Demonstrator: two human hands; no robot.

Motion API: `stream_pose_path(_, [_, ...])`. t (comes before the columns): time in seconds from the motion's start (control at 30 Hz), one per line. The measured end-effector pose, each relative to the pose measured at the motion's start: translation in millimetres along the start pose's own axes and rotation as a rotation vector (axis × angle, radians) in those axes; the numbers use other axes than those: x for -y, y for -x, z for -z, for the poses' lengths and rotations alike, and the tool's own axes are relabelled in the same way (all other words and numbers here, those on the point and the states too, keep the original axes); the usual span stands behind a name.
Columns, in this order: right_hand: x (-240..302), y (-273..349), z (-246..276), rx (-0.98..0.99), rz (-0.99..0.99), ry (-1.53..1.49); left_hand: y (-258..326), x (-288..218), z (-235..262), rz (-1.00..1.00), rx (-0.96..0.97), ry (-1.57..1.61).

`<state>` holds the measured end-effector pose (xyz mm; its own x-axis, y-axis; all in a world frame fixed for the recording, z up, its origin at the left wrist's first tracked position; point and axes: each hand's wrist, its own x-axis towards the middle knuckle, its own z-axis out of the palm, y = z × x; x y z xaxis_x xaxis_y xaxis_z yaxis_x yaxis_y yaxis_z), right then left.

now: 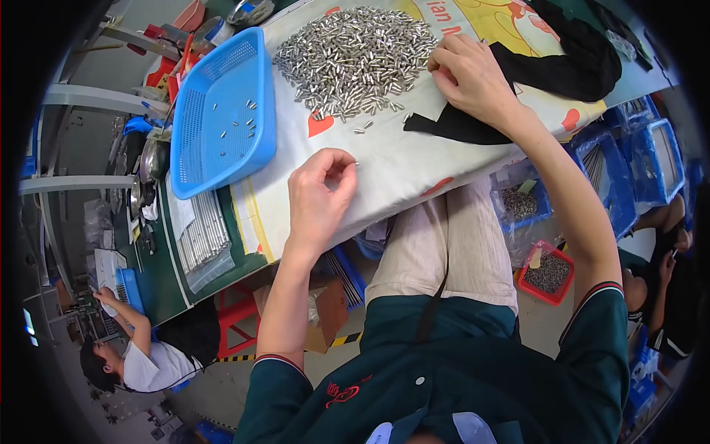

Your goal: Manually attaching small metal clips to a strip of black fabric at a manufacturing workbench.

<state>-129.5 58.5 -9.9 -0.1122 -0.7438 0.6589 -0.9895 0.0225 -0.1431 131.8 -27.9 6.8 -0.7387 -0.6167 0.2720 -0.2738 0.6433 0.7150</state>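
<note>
Sorting small metal pins: we are looking down at a heap of short silvery pins (355, 59) lying on a printed cloth (399, 159) that is covering the table. Our right hand (470, 74) is resting at the heap's right edge, fingers curled down onto the outermost pins; we cannot tell whether it is gripping any. Our left hand (318, 196) is hovering above the cloth near the table's front edge, thumb and forefinger pressed together on what appears to be a single pin, its tip just showing beside the fingertips. A blue plastic basket (222, 111) is sitting to the left of the heap, tilted, with a few pins scattered on its mesh floor. A few stray pins (362, 127) are lying between the heap and our left hand.

We are judging each pin to be stiff, smooth and very light, prone to rolling and slipping from a loose grip. A fingertip pinch across the middle of the shaft is looking like the surest hold. The heap is likely shifting under any sideways push, so single pins are best drawn from its thin margin.

A black fabric (562, 63) is lying at the cloth's far right.
</note>
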Motion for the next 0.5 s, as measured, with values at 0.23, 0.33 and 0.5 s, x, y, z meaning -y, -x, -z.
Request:
stream_pose_path(0.23, [63,-15,-9,0.179,0.059,-0.335,-11,11,22,-0.003,0.095,-0.273])
stream_pose_path(0.33, [79,-18,-16,0.215,0.095,-0.323,-16,12,20,-0.096,0.136,-0.325])
stream_pose_path(0.5, [85,-16,-31,0.197,0.149,-0.175,-19,20,14,-0.088,0.130,-0.222])
